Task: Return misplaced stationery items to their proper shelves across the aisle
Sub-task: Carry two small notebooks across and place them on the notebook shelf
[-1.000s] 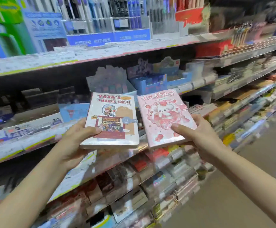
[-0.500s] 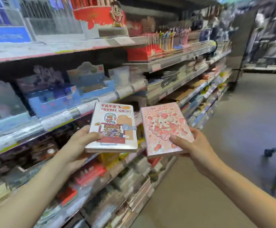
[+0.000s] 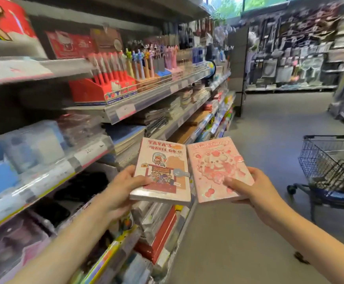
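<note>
Travel notebook (image 3: pixel 163 171): we hold it face up in our left hand (image 3: pixel 122 189), thumb curled over its left edge, out in front of the lower shelves (image 3: pixel 50 181).
Pink notebook (image 3: pixel 218 169): just beside the first, near edges almost touching; our right hand (image 3: pixel 255 191) pinches its lower right corner, thumb on the cover.
Surroundings: pen displays (image 3: pixel 126 72) up on the left, a shopping cart (image 3: pixel 331 165) on the aisle floor to the right, far racks too blurred to read.
Risk: each grip sits at one edge, so a notebook could tip and slide out if we reach with one hand; we may also pick the wrong shelf, perhaps the stacks (image 3: pixel 175 105) further along.
</note>
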The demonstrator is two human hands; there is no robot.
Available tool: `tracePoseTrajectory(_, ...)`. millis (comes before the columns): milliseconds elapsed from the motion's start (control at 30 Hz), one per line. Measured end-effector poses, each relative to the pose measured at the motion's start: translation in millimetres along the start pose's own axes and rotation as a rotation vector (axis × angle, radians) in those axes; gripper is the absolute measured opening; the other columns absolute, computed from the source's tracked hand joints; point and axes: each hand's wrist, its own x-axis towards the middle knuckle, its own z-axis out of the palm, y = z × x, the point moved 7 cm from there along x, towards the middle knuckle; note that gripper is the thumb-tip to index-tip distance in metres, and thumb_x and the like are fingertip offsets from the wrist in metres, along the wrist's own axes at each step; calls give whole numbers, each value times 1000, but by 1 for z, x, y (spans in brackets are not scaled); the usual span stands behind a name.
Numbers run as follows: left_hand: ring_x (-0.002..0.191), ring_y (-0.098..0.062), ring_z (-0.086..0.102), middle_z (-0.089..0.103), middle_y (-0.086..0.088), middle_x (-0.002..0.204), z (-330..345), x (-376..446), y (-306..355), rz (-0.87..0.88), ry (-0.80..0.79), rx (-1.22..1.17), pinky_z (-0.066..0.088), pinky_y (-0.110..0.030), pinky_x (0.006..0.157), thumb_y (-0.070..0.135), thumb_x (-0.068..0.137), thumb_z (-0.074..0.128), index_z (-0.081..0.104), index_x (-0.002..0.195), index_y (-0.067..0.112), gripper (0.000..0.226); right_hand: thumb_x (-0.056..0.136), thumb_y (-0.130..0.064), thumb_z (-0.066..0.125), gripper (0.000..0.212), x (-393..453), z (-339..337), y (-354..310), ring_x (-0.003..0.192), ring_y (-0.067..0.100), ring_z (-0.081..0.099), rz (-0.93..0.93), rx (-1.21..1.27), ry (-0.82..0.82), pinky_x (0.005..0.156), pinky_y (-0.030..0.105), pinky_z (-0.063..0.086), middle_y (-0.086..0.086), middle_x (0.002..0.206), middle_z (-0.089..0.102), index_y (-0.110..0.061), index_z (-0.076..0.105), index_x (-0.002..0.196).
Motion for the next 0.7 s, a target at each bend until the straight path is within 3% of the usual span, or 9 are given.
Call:
tracePoseTrajectory(167,76,-21,72,73,-14,100,37,98,-3,-41,-80,-9,57,-26,57,8,61,68,48,122,7,64,67,-17,80,66,84,-44,1,72,14,70,-21,-3,90,50,27,54,12,110,67,-5,47,123)
tracePoseTrajectory(267,72,-19,72,70,-19,106,62,156,-4,-37,-78,11,57,-25,56,8,61,67,49,119,5,61,74,-13,74,56,138,-73,1,71,13,68,-39,-6,119,48,25,54,11,107,67,-5,46,122)
tracePoseTrajectory(400,70,-18,70,69,-17,103,103,241,-3,-22,-46,-1,58,-25,57,8,60,65,49,117,3,60,59,-26,79,73,220,-119,-7,70,9,70,-59,-23,107,49,25,54,10,109,68,-6,48,122)
tracePoseTrajectory(500,63,-16,70,74,-10,85,139,305,4,-13,-11,-21,56,-25,50,9,59,64,50,110,6,52,55,-32,79,78,286,-161,-16,78,17,70,-66,-42,83,53,29,55,12,111,68,-8,48,122)
tracePoseTrajectory(700,60,-14,71,76,-5,73,193,423,23,-3,56,-88,57,-22,52,-2,60,69,54,101,9,46,67,-23,80,68,406,-226,-42,74,14,69,-81,-93,20,48,21,52,10,110,66,-8,44,124)
